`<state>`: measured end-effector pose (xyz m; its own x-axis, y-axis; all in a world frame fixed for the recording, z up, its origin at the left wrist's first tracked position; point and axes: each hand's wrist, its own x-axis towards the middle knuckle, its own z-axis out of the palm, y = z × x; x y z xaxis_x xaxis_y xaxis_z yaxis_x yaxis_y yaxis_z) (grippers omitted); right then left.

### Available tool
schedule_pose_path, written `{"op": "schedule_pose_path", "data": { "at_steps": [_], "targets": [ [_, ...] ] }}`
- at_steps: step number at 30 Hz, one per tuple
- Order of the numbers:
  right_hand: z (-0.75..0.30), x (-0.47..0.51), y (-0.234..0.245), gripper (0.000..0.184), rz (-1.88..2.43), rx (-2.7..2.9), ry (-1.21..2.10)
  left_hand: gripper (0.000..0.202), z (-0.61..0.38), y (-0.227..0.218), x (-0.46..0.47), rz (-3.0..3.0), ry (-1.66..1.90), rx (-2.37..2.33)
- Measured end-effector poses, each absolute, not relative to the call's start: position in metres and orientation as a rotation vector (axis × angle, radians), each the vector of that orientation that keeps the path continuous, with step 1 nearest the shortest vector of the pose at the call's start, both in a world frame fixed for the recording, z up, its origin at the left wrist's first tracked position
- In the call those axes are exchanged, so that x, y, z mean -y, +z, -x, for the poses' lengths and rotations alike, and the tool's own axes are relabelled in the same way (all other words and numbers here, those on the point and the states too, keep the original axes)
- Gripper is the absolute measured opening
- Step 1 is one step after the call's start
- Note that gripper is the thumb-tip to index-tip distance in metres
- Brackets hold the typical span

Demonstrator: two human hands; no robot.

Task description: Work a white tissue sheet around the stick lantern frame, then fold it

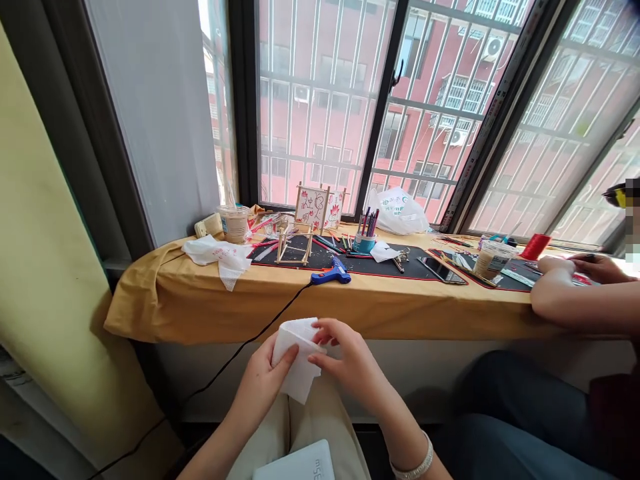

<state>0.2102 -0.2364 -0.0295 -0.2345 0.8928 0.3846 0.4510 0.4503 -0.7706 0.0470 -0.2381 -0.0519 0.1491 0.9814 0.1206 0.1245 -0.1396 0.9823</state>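
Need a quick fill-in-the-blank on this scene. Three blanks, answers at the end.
The left hand and right hand hold a folded paper that is ____ in colour.
A bangle sits on the person's ____ wrist.
The glue gun lying on the black mat is ____ in colour.

Missing words: white; right; blue.

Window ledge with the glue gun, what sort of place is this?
Probably a makeshift craft corner in an apartment: a blue glue gun and black mats lie on a cloth-covered window ledge, beside a small stick-built painted frame.
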Motion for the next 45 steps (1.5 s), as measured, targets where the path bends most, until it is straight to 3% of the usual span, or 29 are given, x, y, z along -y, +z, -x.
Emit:
{"op": "schedule_pose_path", "data": {
  "at_steps": [3, 5, 15, 28, 36, 45],
  "targets": [
    [-0.213, 0.244, -0.044, 0.012, 1.191, 1.772, 0.615, 0.066, -0.05, -0.056, 0.248, -1.34, 1.156, -1.094],
    [-0.212, 0.247, -0.048, 0.006, 1.173, 1.764, 0.59, 0.069, -0.052, -0.059, 0.253, -1.305, 1.16, -1.069],
    [-0.211, 0.257, -0.038, 0.005, 1.147, 1.711, 0.467, 0.059, -0.054, -0.063, 0.262, -1.381, 1.127, -1.13],
    [-0.207, 0.256, -0.04, 0.005, 1.025, 1.51, 0.776, 0.062, -0.058, -0.065, 0.263, -1.382, 1.064, -1.105],
    [-0.202, 0.26, -0.039, 0.007, 1.162, 1.432, 0.734, 0.059, -0.061, -0.065, 0.264, -1.377, 1.015, -1.09],
    [-0.201, 0.264, -0.043, 0.012, 1.196, 1.362, 0.776, 0.034, -0.06, -0.063, 0.266, -1.536, 1.22, -1.251]
  ]
}}
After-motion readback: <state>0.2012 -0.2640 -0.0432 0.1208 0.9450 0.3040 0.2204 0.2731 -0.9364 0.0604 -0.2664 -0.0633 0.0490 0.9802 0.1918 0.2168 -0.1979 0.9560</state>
